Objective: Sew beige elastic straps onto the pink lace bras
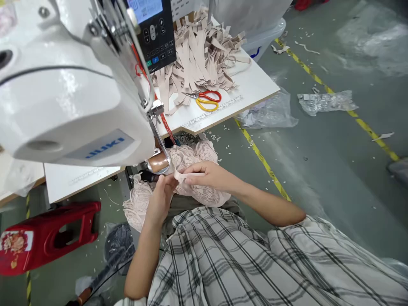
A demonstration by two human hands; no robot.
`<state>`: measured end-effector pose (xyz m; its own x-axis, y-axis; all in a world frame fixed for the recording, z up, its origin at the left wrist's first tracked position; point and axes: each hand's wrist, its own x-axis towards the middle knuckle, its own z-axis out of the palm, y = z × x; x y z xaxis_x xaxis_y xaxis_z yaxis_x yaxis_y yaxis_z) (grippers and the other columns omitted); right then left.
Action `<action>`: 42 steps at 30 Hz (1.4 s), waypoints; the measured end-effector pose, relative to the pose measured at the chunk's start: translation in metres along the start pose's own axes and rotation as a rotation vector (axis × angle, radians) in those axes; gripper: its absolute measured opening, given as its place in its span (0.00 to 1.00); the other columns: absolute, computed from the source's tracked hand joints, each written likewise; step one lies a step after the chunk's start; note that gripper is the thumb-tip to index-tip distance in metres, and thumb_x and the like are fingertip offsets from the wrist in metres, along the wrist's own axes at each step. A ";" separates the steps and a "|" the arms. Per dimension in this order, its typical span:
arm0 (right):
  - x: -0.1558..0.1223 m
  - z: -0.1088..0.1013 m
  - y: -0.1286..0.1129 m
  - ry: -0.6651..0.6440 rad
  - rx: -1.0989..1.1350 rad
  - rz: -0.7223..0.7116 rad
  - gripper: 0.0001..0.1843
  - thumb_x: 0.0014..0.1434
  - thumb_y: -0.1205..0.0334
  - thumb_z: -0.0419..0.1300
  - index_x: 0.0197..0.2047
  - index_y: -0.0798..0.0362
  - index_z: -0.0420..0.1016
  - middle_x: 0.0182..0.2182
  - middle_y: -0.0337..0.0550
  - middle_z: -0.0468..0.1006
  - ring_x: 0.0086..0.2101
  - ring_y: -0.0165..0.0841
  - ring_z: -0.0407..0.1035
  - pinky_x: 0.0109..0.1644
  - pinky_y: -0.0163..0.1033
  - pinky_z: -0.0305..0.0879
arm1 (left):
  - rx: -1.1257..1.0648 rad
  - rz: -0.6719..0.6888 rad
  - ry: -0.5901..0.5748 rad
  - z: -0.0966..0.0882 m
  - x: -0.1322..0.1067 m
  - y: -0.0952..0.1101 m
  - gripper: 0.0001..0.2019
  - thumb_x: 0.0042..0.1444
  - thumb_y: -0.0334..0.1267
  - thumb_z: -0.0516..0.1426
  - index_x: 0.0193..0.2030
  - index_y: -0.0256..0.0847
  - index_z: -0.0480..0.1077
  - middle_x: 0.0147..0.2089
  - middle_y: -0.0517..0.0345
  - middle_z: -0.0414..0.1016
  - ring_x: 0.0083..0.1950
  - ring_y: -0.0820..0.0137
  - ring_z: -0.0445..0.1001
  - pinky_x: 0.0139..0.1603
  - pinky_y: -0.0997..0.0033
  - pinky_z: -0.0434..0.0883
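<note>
Both hands meet just in front of the sewing machine's (86, 110) needle end. My right hand (210, 175) is closed on a narrow pale pink fabric strip (181, 175), pinched between thumb and fingers. From the left, my left hand (164, 193) pinches near the same strip, close to the machine's rounded arm (158, 162); its fingertips are partly hidden. Under and around the hands, pale pink lace fabric (212, 193) lies bunched over the lap and below the machine.
A heap of beige strips (204, 55) covers the white table (255, 85), beside scissors (208, 101) with red and yellow handles. The control panel (156, 38) stands behind the machine. A red stool (47, 238) is at the lower left. Plastic bags (267, 112) lie on the floor.
</note>
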<state>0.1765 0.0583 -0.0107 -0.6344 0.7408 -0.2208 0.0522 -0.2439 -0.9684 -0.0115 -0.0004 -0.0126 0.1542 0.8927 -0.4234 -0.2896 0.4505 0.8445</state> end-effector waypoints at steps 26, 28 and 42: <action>-0.031 -0.051 0.096 0.622 -0.319 -0.040 0.21 0.59 0.45 0.62 0.49 0.50 0.72 0.35 0.42 0.79 0.33 0.34 0.72 0.39 0.39 0.68 | -0.582 0.574 0.715 -0.243 -0.061 0.106 0.19 0.75 0.37 0.38 0.34 0.39 0.62 0.16 0.75 0.60 0.14 0.85 0.59 0.19 0.84 0.56; -0.027 -0.040 0.102 0.857 -0.293 -0.136 0.22 0.57 0.46 0.64 0.49 0.50 0.69 0.33 0.41 0.78 0.30 0.32 0.71 0.37 0.38 0.68 | -0.552 0.520 0.709 -0.221 -0.054 0.091 0.19 0.74 0.38 0.40 0.32 0.39 0.62 0.14 0.74 0.53 0.12 0.83 0.51 0.17 0.81 0.50; 0.019 0.023 -0.002 -0.071 -0.386 -0.027 0.19 0.63 0.44 0.58 0.44 0.51 0.78 0.31 0.38 0.78 0.25 0.27 0.62 0.30 0.34 0.56 | 0.607 0.219 0.167 -0.024 -0.022 0.008 0.12 0.61 0.46 0.58 0.31 0.41 0.75 0.25 0.61 0.69 0.27 0.72 0.64 0.29 0.73 0.59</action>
<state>0.1462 0.0586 -0.0109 -0.6906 0.6954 -0.1988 0.3119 0.0383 -0.9493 -0.0395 -0.0167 -0.0043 -0.0103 0.9743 -0.2250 0.2930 0.2181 0.9309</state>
